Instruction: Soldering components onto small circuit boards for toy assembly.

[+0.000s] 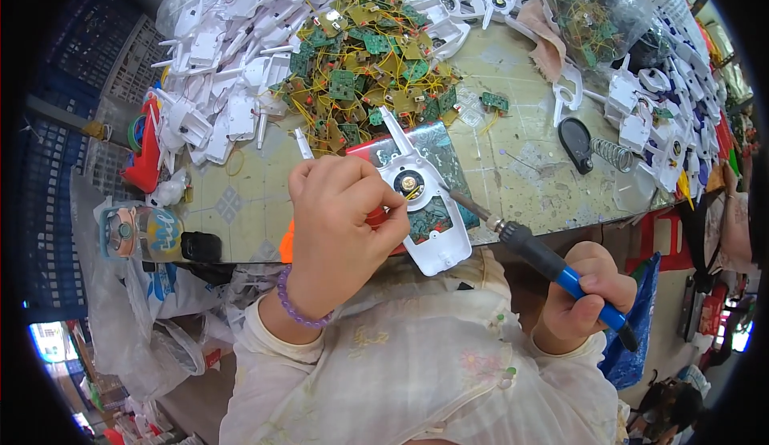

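Observation:
My right hand (589,297) is wrapped round the blue and black handle of a soldering iron (533,253). Its metal tip points up and left, close to the right edge of a white plastic housing half (439,249). A round speaker (409,183) with a black rim sits in that housing, and a short yellow wire shows over it. At the housing's left side my left hand (340,213) is closed in a pinch beside the speaker. What its fingertips hold is hidden. Beneath the housing lies a red and dark green flat piece (448,157) on the table.
A heap of green circuit boards (344,84) with yellow wires lies beyond my hands. White housings (216,68) are piled left, behind and right. A black holder with a metal spring (613,155) stands at right. A jar (128,233) and a black object (201,246) sit at the left edge.

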`<state>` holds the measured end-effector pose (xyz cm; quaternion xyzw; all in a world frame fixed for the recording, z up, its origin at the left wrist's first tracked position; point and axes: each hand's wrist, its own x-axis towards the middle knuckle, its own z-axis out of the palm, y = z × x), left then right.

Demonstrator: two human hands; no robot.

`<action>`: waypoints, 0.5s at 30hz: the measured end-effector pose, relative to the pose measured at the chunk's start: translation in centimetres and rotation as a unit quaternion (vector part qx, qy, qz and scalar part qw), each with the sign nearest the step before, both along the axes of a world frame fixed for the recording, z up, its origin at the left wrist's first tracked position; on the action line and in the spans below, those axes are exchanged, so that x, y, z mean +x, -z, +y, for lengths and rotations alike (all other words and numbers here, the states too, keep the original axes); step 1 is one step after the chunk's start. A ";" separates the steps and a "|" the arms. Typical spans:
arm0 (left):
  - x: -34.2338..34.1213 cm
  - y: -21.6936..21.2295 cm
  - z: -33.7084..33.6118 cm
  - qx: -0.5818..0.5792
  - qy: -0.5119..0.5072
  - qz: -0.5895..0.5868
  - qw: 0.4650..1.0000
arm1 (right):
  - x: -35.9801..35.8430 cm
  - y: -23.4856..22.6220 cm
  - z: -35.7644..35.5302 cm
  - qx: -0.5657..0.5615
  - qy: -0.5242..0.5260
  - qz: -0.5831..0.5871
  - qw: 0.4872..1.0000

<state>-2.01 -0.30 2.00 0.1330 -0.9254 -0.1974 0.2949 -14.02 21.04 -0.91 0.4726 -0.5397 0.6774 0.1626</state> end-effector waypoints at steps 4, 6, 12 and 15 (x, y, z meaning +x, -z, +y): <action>-0.3 -0.2 0.3 -0.022 0.008 -0.020 1.000 | -0.1 -0.5 -0.2 0.034 -0.030 0.023 0.999; -0.2 -0.2 0.3 -0.022 0.000 -0.031 0.999 | -0.1 -0.5 -0.2 0.047 -0.035 0.027 0.998; -0.2 -0.2 0.5 -0.024 0.007 -0.036 0.999 | -0.2 -0.4 -0.6 0.064 -0.047 0.040 0.996; -0.2 -0.1 0.5 -0.027 0.004 -0.043 0.999 | -0.1 -0.5 -0.8 0.070 -0.046 0.048 0.995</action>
